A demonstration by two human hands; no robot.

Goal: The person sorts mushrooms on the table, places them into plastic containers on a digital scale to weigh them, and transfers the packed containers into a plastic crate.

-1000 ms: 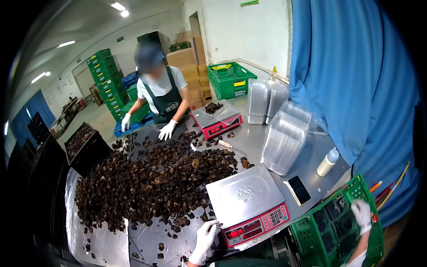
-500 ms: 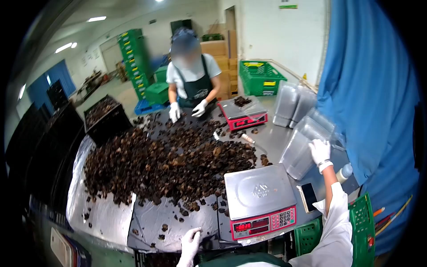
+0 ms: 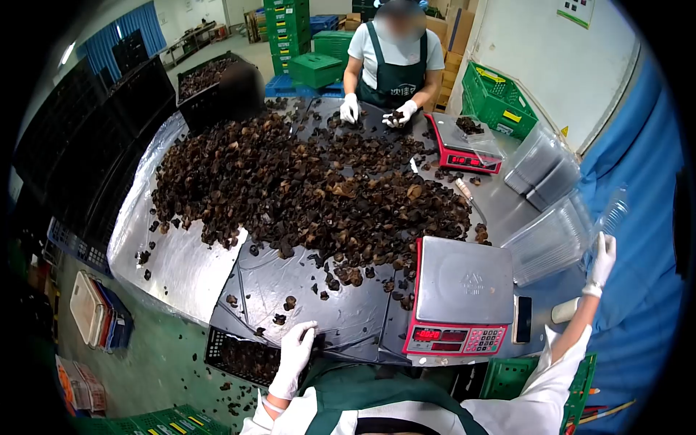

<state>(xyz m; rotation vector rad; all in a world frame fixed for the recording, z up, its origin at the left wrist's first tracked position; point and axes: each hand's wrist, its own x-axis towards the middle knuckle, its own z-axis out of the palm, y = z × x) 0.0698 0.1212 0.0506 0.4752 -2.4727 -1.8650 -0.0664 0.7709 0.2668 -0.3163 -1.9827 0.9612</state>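
My right hand (image 3: 602,262), in a white glove, is at the right side of the table with fingers closed on the edge of a clear plastic container (image 3: 615,209). Beside it stands a stack of clear plastic containers (image 3: 547,243). My left hand (image 3: 296,354), also gloved, hovers by the table's front edge, fingers loosely apart and holding nothing. A broad heap of dark brown dried mushroom-like pieces (image 3: 312,188) covers much of the table (image 3: 326,319). Between my hands sits a red scale (image 3: 464,290) with a bare metal plate and lit display.
Across the table a co-worker's gloved hands (image 3: 377,114) handle dark pieces beside a second red scale (image 3: 467,148). A phone (image 3: 521,319) and a white bottle (image 3: 565,310) lie right of my scale. A black crate (image 3: 217,87) stands back left, a green crate (image 3: 496,100) back right.
My right hand has moved right from the container stack, now with a clear container. The view has tilted down and shifted. The co-worker's hand now holds dark pieces.
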